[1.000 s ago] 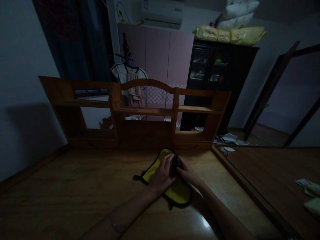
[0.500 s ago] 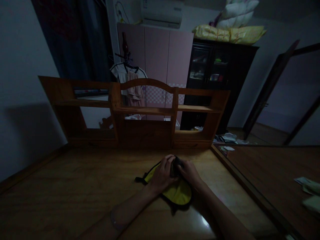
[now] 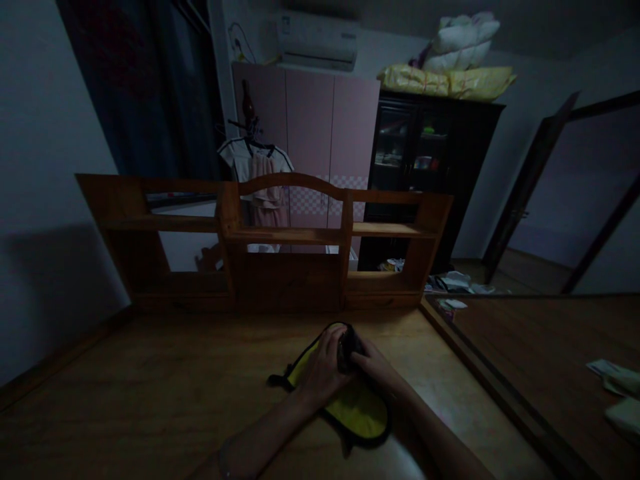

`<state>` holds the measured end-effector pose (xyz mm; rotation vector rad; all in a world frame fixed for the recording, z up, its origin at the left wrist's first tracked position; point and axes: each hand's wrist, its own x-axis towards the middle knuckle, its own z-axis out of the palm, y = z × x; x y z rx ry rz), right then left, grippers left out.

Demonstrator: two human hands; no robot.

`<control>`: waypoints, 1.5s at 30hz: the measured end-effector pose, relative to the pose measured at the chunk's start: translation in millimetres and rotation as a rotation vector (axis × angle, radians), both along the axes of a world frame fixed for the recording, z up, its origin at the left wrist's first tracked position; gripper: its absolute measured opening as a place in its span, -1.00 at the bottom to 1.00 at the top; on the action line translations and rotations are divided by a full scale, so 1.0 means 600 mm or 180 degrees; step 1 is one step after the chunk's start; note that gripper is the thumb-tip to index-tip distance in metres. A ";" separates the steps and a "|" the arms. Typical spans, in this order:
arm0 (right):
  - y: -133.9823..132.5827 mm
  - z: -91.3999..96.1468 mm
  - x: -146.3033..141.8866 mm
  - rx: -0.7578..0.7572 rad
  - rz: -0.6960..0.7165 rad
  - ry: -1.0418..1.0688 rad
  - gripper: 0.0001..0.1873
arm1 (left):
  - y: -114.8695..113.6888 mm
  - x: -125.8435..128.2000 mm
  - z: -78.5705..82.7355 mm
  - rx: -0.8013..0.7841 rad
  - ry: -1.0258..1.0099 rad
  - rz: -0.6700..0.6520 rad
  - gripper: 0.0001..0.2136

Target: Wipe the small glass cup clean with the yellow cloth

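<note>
Yellow black-edged cloth point(image 3: 361, 408) — flat on desk point(image 3: 150, 387)

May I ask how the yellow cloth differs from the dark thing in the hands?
The yellow cloth has a dark edge; the dark thing is dark all over. The cloth lies spread on the desk; the dark thing, far smaller, sits between left hand and right hand.

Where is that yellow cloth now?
Head view, low centre: the yellow cloth lies on the wooden desk under the left hand and right hand, before the shelf unit.
</note>
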<state>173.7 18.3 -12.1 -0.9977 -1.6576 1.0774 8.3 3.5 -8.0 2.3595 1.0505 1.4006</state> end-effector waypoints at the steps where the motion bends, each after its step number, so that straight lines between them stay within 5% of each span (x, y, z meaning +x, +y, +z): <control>1: -0.001 0.000 0.000 -0.0001 0.0008 0.0028 -0.38 | 0.000 0.000 -0.001 -0.0024 0.0013 -0.0018 -0.27; 11: -0.012 0.009 0.015 0.0749 -0.0386 -0.1372 -0.65 | -0.004 -0.006 -0.007 -0.0100 0.0326 -0.0096 -0.21; 17: -0.010 0.025 0.027 0.0621 -0.0644 -0.2125 -0.72 | -0.004 -0.003 -0.007 -0.0186 0.0342 -0.0134 -0.21; 24: -0.019 0.047 0.016 0.0208 -0.0594 -0.1348 -0.71 | 0.000 0.000 -0.006 0.0005 0.0132 0.0043 -0.22; 32: -0.018 0.037 -0.004 -0.0645 0.0358 0.0340 -0.36 | 0.000 -0.005 -0.017 -0.0036 0.0354 0.0044 -0.20; 45: -0.010 0.007 0.022 0.0527 -0.0263 -0.1309 -0.68 | 0.012 -0.010 -0.015 -0.0091 0.0623 -0.0322 -0.16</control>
